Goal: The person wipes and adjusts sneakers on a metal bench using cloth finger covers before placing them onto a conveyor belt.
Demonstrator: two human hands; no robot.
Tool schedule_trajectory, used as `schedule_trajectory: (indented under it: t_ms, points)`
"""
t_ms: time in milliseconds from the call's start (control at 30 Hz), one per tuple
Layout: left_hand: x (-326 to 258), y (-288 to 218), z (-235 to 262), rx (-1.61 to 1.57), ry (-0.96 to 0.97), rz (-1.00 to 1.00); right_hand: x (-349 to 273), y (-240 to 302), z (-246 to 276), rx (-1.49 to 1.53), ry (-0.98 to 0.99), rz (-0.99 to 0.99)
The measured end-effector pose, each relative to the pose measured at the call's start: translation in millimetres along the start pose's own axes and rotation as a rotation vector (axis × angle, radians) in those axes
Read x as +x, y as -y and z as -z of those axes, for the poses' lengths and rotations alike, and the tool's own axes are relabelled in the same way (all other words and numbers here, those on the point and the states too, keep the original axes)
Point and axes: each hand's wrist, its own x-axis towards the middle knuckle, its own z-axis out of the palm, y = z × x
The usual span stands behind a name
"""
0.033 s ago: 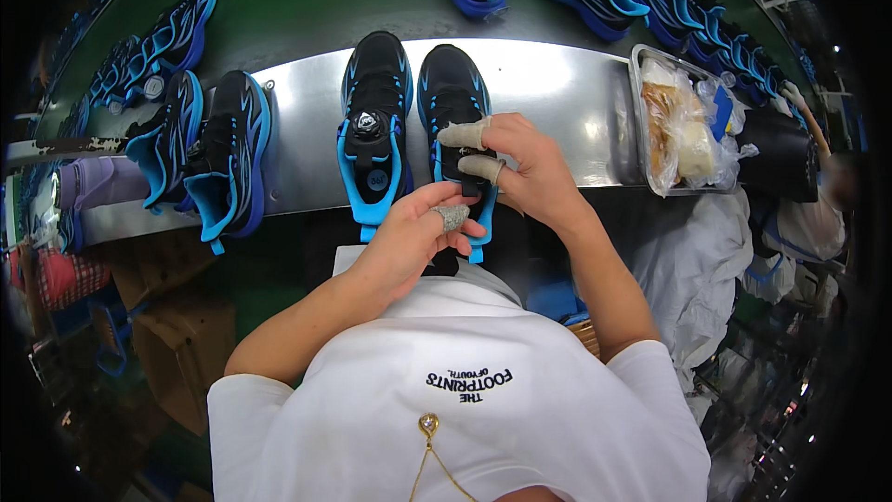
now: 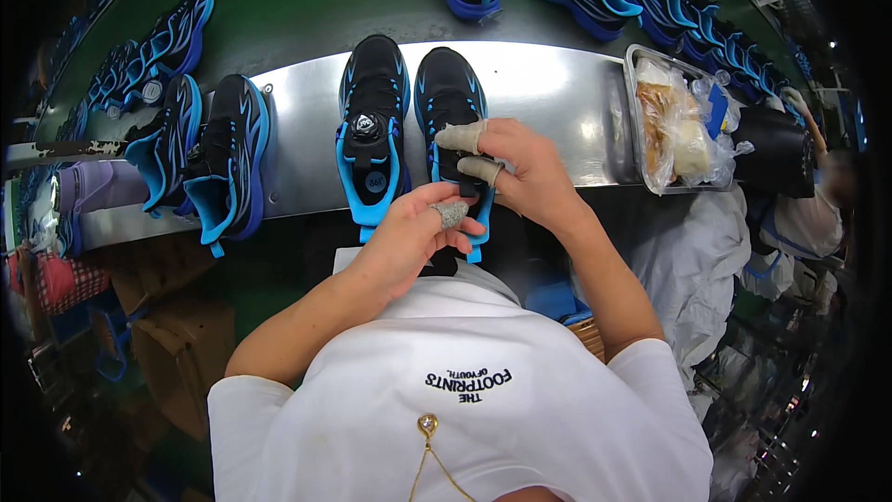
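Hands meet at the near edge of the steel table [image 2: 557,84], over the heel of a black-and-blue shoe [image 2: 446,98]. Right hand [image 2: 525,167], with taped fingers [image 2: 462,138], pinches the shoe's heel tab. Left hand [image 2: 409,232] grips the same tab from below. Matching shoe [image 2: 372,125] stands just beside it, toward the left edge. Metal tray [image 2: 636,112] of bagged material sits at the right end.

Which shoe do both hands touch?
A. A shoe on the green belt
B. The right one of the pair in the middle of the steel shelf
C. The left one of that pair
B: both the left hand and the right hand grip the heel end of the right shoe.
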Motion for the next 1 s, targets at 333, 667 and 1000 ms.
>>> schedule_trajectory:
  t_ms: [333,667,1000]
  points:
    - [2.2,5.4,-6.5,-0.095,0.009,-0.054,2.4,14.3,-6.1,0.015,-0.098,-0.087]
    - [2.9,8.1,-4.2,-0.169,-0.022,-0.059,-17.6,9.4,-19.9,-0.301,-0.118,0.176]
    - [-28.5,-14.8,6.3,0.891,-0.072,-0.429,-27.5,1.5,-6.7,0.108,-0.030,0.021]
